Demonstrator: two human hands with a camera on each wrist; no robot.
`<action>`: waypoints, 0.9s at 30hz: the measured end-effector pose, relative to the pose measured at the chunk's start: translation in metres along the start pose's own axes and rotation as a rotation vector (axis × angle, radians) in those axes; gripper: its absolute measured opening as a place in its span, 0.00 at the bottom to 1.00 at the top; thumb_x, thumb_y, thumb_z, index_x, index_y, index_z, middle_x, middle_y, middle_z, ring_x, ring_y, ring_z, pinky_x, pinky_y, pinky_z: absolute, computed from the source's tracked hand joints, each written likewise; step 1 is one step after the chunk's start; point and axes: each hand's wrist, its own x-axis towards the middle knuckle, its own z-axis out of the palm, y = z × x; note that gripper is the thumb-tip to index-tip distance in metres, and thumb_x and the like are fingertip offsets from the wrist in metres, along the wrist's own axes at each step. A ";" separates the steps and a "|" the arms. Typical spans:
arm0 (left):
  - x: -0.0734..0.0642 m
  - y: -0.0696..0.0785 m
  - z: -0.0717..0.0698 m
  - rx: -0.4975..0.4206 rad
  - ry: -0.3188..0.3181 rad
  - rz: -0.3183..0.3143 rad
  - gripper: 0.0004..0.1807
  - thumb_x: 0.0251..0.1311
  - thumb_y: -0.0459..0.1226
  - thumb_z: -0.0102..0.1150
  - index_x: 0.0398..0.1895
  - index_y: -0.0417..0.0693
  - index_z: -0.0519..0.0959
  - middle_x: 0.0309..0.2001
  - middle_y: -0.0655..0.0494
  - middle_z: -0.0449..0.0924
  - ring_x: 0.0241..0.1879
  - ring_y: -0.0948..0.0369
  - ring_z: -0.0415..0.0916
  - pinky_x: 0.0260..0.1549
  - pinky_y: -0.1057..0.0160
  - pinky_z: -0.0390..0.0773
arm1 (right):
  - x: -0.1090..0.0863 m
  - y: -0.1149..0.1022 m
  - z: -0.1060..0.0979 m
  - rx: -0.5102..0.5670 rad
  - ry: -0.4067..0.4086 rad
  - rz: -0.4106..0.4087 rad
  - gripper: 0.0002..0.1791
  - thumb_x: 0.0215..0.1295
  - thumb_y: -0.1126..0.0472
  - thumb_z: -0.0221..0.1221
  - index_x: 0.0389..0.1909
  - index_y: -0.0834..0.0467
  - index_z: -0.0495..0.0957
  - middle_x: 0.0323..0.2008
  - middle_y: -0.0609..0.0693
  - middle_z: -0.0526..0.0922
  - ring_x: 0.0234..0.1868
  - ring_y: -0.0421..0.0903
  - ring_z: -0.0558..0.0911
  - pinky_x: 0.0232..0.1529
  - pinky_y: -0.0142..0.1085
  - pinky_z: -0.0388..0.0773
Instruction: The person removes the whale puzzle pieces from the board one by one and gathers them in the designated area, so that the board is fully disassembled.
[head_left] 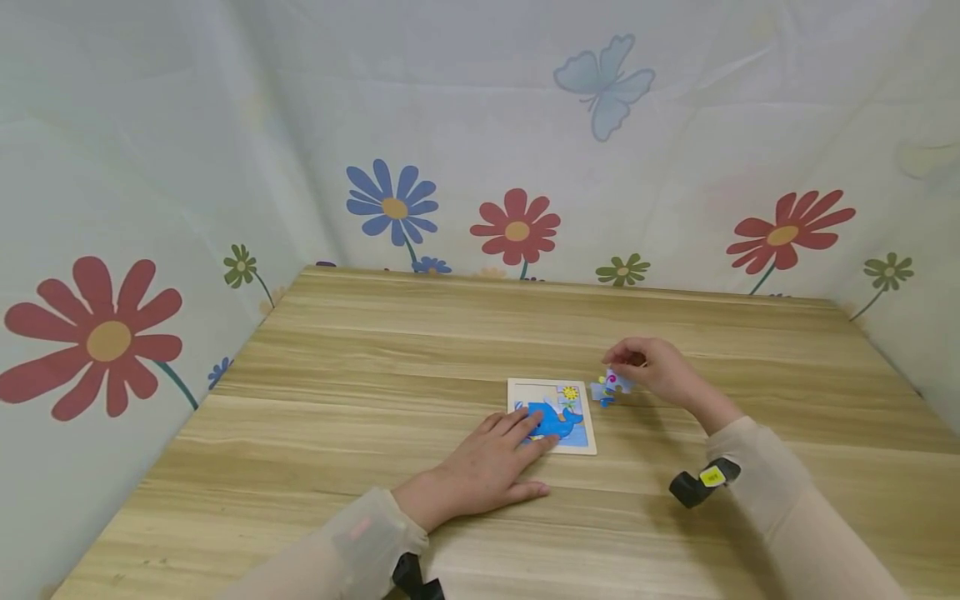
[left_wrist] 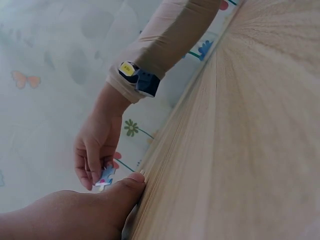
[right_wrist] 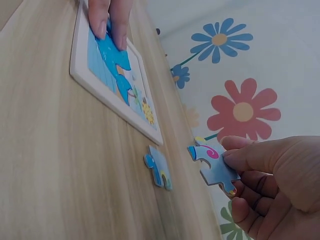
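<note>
My left hand (head_left: 483, 467) lies with fairly straight fingers on a square jigsaw puzzle. Its fingertips cover part of a blue whale (right_wrist: 112, 55) inside the pale frame (right_wrist: 118, 106). A yellow sunflower (head_left: 570, 392) shows in the far right corner. Between thumb and fingers, my right hand (head_left: 660, 371) pinches a light-blue jigsaw piece (right_wrist: 215, 167) with a pink swirl, raised above the table to the right of the frame. Under it, a second jigsaw piece (right_wrist: 158, 167) lies loose on the wood, beside the frame but apart from it.
The wooden table (head_left: 360, 367) reaches back to a pale curtain (head_left: 465, 100) printed with flowers and a butterfly. Another curtain side hangs along the left edge. Black wrist devices (head_left: 693, 489) are strapped over both beige sleeves.
</note>
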 end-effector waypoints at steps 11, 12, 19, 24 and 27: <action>0.000 0.000 0.000 0.002 0.006 0.003 0.35 0.67 0.64 0.39 0.72 0.60 0.62 0.73 0.50 0.59 0.74 0.51 0.54 0.69 0.50 0.60 | -0.002 0.014 0.002 -0.009 -0.013 0.054 0.08 0.65 0.68 0.57 0.42 0.63 0.81 0.38 0.55 0.83 0.38 0.45 0.75 0.39 0.30 0.74; 0.000 0.000 0.000 0.002 0.006 0.002 0.35 0.67 0.64 0.39 0.72 0.60 0.62 0.73 0.50 0.59 0.74 0.51 0.54 0.69 0.50 0.60 | -0.002 0.015 0.002 -0.007 -0.013 0.055 0.08 0.65 0.68 0.58 0.42 0.63 0.81 0.38 0.55 0.83 0.38 0.45 0.75 0.39 0.30 0.74; 0.000 0.000 0.002 0.001 0.006 -0.001 0.35 0.66 0.64 0.39 0.72 0.61 0.62 0.73 0.51 0.59 0.74 0.51 0.54 0.69 0.50 0.60 | -0.002 0.024 0.003 0.006 -0.016 0.068 0.07 0.65 0.67 0.58 0.42 0.64 0.81 0.37 0.56 0.83 0.37 0.45 0.75 0.37 0.29 0.73; 0.000 -0.001 0.002 0.003 0.009 -0.001 0.35 0.66 0.64 0.39 0.72 0.61 0.61 0.73 0.51 0.58 0.74 0.51 0.54 0.69 0.50 0.60 | -0.003 0.026 0.002 0.019 -0.029 0.086 0.08 0.66 0.67 0.57 0.43 0.64 0.81 0.38 0.56 0.82 0.36 0.45 0.74 0.36 0.30 0.72; 0.000 -0.001 0.001 0.004 0.010 -0.001 0.35 0.66 0.64 0.39 0.72 0.61 0.62 0.74 0.51 0.58 0.74 0.51 0.54 0.69 0.50 0.60 | -0.004 0.027 0.002 0.019 -0.044 0.102 0.08 0.66 0.67 0.57 0.43 0.63 0.81 0.38 0.56 0.82 0.36 0.45 0.73 0.36 0.30 0.72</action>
